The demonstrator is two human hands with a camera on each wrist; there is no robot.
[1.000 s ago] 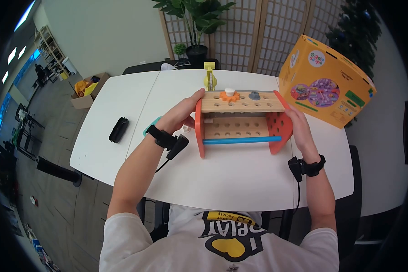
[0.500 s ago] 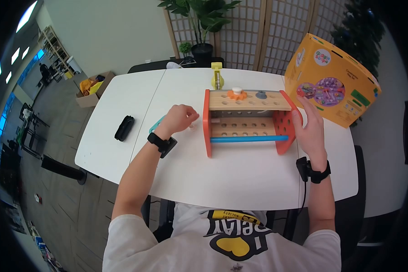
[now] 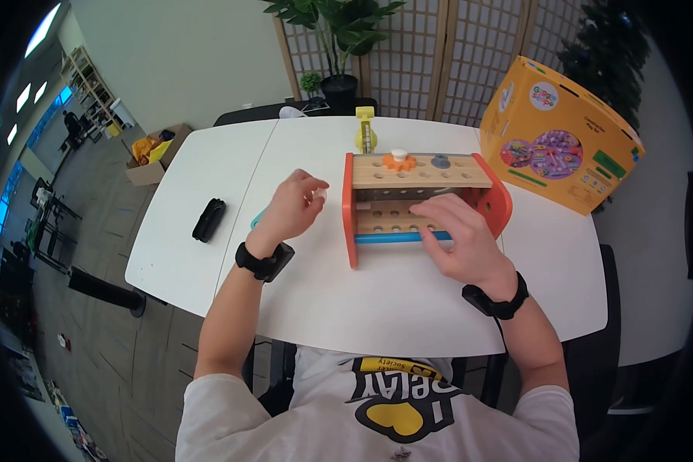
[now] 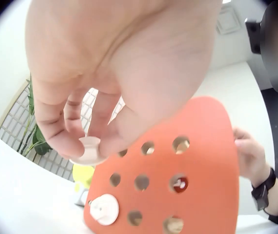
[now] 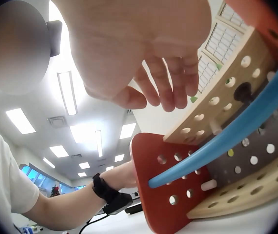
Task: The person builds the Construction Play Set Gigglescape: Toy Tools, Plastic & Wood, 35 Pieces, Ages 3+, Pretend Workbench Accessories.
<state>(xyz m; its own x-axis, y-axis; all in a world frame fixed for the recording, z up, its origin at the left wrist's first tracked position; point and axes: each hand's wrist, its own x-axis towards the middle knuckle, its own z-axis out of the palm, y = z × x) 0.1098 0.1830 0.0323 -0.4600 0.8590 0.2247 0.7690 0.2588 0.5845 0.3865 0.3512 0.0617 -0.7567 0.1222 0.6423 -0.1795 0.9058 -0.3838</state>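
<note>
My left hand (image 3: 289, 204) pinches a small white flanged peg (image 4: 91, 150) between thumb and fingertips, just left of the toy workbench. That workbench has red-orange side panels (image 3: 349, 212) with holes, wooden pegboards (image 3: 416, 171) and a blue bar (image 3: 389, 239) across the front. Another white round piece (image 4: 104, 209) sits against the left panel's lower corner in the left wrist view. With loosely bent fingers and nothing held, my right hand (image 3: 466, 239) hovers before the workbench's front opening. On the top board are an orange gear (image 3: 399, 163) with a white cap and a grey piece (image 3: 440, 161).
A yellow toy piece (image 3: 365, 132) stands behind the workbench. The large orange box (image 3: 558, 138) is at the back right. A black case (image 3: 209, 220) lies on the white table (image 3: 339, 308) to the left. A teal piece (image 3: 257, 219) shows beside the left wrist.
Both hands have let go of the workbench's side panels. The left moved left and picked up the white peg; the right came round to the front opening.
</note>
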